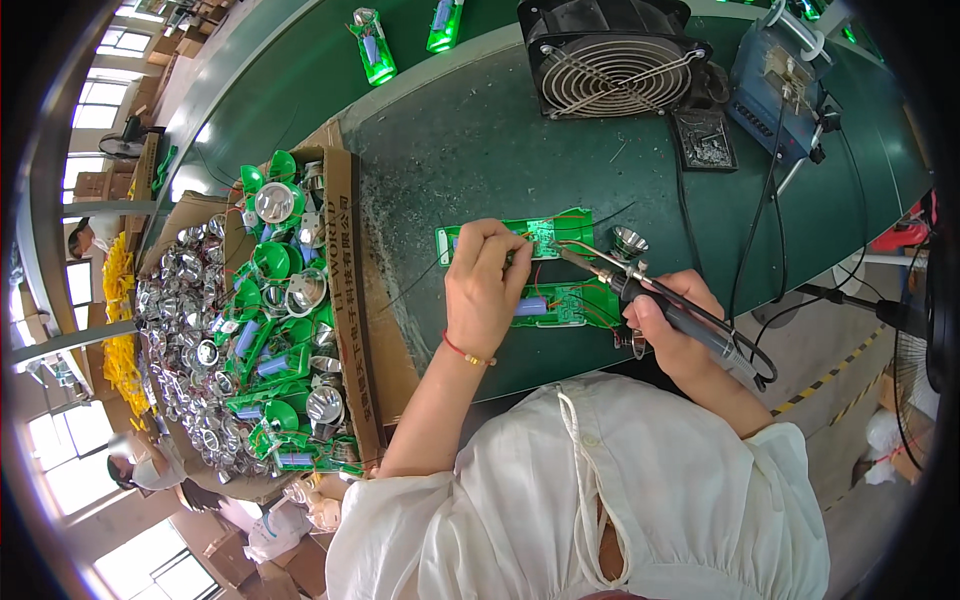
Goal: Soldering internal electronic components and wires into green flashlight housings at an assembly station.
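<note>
My right hand [682, 322] grips a soldering iron [690, 330] with a black handle and a thin wire-feed tube along it. The iron's tip rests at or just above the circuit board [543, 236] in a green plastic housing [578, 222]. My left hand [487, 285] lies over the left part of that housing, thumb and fingers pinched together beside the board; its fingers hide what they hold. Nearer me is a second green housing [598, 303] with a blue battery cell [531, 306] and thin red wires. A small silver reflector [628, 241] lies right of the boards.
On the left, a cardboard box [345, 250] holds many green housings and silver reflectors [275, 203]. A fan [618, 75] stands at the back, beside a small dark tray [703, 140] and a blue soldering station [775, 90]. Cables run down the right side. Green units [373, 55] sit beyond.
</note>
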The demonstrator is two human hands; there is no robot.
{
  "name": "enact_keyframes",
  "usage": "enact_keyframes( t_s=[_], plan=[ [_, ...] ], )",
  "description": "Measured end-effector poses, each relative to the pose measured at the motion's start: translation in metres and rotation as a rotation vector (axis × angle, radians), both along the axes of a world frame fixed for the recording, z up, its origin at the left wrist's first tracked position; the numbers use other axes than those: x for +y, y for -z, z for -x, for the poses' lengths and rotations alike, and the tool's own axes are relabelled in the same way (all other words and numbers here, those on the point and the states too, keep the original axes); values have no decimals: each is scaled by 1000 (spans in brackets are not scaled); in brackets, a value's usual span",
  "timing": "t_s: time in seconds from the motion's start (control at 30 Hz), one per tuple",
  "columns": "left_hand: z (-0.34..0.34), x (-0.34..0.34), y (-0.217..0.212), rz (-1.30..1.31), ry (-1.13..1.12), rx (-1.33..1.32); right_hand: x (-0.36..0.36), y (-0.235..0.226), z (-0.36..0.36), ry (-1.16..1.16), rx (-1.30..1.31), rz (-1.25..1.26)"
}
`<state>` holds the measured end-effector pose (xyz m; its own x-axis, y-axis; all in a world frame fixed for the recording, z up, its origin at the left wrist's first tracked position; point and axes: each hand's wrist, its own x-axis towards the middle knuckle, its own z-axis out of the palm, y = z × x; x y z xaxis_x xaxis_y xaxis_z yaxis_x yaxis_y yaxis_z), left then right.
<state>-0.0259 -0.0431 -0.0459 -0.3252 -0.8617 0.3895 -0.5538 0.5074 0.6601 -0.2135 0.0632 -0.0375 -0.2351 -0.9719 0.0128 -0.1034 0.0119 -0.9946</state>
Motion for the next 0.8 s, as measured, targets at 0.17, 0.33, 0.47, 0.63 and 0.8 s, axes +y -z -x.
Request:
enact_keyframes(
  t_s=[0.17,0.33,0.47,0.63,0.8],
  plan=[
    [0,-1,6,19,-18,51,-8,8,-6,31,-63,29],
    [-3,0,5,5,-10,67,-9,7,-8,44,-66,43],
    [-3,-1,4,0,-6,75,-11,8,-10,50,-111,27],
    [-5,-3,2,-14,2,69,-12,7,-12,44,-105,24],
    [-5,-6,-3,-63,27,56,-12,7,-13,88,-132,18]
  ],
)
